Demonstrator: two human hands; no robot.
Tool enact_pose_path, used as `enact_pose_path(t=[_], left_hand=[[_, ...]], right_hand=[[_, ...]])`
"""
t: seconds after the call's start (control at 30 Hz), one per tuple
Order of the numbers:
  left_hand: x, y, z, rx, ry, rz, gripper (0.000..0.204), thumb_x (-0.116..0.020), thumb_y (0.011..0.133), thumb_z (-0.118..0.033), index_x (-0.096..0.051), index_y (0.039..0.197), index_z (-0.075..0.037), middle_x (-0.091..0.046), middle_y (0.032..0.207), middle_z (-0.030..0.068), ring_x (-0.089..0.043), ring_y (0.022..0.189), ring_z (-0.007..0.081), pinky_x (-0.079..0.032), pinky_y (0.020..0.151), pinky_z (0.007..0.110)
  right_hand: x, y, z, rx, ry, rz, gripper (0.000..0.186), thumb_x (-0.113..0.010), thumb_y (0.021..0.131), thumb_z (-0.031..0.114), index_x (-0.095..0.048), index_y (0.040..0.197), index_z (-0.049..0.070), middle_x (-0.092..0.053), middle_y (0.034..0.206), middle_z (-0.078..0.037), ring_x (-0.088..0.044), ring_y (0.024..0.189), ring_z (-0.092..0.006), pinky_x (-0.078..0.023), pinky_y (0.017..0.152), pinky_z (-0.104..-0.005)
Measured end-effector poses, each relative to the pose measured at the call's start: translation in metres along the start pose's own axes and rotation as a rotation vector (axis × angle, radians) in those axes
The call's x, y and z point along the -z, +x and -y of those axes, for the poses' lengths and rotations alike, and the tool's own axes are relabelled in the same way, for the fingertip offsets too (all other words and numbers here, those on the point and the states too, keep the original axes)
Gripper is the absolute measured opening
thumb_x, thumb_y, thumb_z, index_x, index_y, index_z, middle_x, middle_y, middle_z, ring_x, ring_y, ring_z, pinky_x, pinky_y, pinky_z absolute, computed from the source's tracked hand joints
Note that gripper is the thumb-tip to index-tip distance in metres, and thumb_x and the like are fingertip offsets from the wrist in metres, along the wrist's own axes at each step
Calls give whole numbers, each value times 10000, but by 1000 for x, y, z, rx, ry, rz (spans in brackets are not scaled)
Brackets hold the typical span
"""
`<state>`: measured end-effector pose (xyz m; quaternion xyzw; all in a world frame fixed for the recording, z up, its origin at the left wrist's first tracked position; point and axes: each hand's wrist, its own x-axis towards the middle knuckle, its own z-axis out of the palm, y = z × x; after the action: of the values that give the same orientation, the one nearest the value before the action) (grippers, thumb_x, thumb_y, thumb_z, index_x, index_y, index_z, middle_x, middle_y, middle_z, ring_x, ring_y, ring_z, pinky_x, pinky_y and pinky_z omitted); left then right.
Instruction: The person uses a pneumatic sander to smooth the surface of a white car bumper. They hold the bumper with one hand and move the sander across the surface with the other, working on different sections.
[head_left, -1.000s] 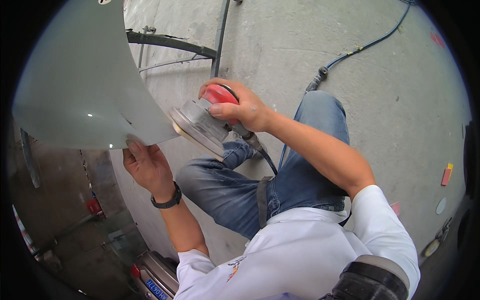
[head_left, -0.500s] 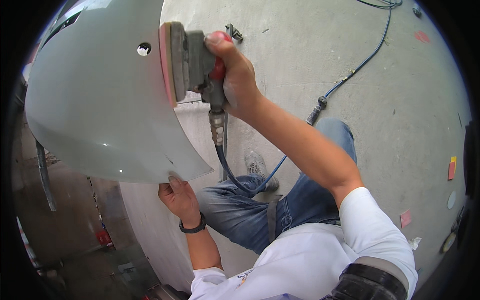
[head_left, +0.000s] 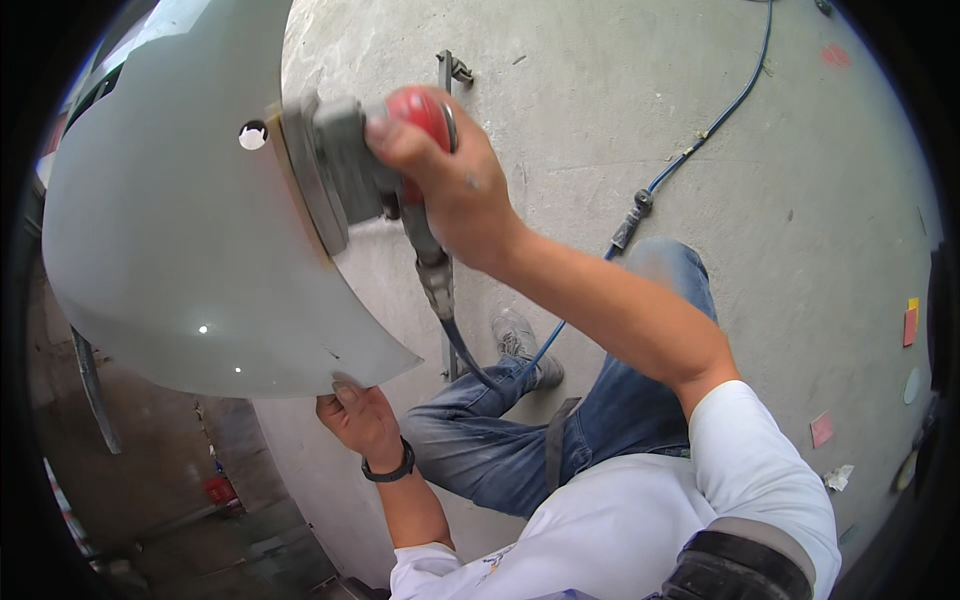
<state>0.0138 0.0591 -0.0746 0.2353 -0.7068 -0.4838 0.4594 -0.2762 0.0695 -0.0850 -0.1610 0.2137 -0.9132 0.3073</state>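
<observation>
A large curved grey panel (head_left: 170, 230), with a round hole near its inner edge, fills the left of the view. My right hand (head_left: 455, 190) is closed round a red and grey air sander (head_left: 352, 165), whose pad lies along the panel's edge beside the hole; the motion slightly blurs both. From the sander a dark hose (head_left: 465, 350) hangs down past my legs. My left hand (head_left: 360, 420), with a black watch at the wrist, pinches the panel's bottom edge, thumb uppermost.
A metal stand (head_left: 445, 62) shows behind the panel and my right hand. A blue hose (head_left: 740, 100) with a coupling crosses the concrete floor beyond my bent legs. Coloured pads (head_left: 910, 325) and scraps lie at the right. Darker flooring and a red object (head_left: 218, 490) are at lower left.
The sander has risen from below the panel's corner to the edge by the hole, then shifted slightly down and left since half a second ago. My left hand keeps its hold.
</observation>
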Motion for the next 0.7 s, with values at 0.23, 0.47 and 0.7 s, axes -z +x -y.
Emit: enact_pose_path(t=[0.23, 0.47, 0.7], left_hand=[[-4, 0, -6, -11, 101, -44, 443, -569, 1120, -298, -554, 1419, 29, -611, 1445, 124, -606, 1292, 231, -487, 1123, 433], [-19, 2, -1, -39, 220, -84, 431, -485, 1143, -325, -550, 1432, -12, -616, 1431, 139, -650, 1249, 279, -543, 1093, 539], [-32, 10, -4, 0, 188, 12, 421, -442, 1151, -303, -540, 1457, -30, -597, 1444, 149, -656, 1240, 286, -554, 1075, 595]], right_hand=[[33, -78, -13, 71, -363, 213, 591, -815, 846, 334, -541, 1302, 76, -579, 1100, -84, -588, 977, -161, -500, 886, -305], [5, 17, -10, 285, -334, -7, 642, -876, 785, 395, -577, 1202, 10, -620, 947, -163, -643, 807, -266, -555, 778, -403], [3, 103, -2, 327, -44, 38, 323, -761, 964, 230, -506, 944, 33, -502, 751, -13, -468, 657, -112, -478, 626, -287]])
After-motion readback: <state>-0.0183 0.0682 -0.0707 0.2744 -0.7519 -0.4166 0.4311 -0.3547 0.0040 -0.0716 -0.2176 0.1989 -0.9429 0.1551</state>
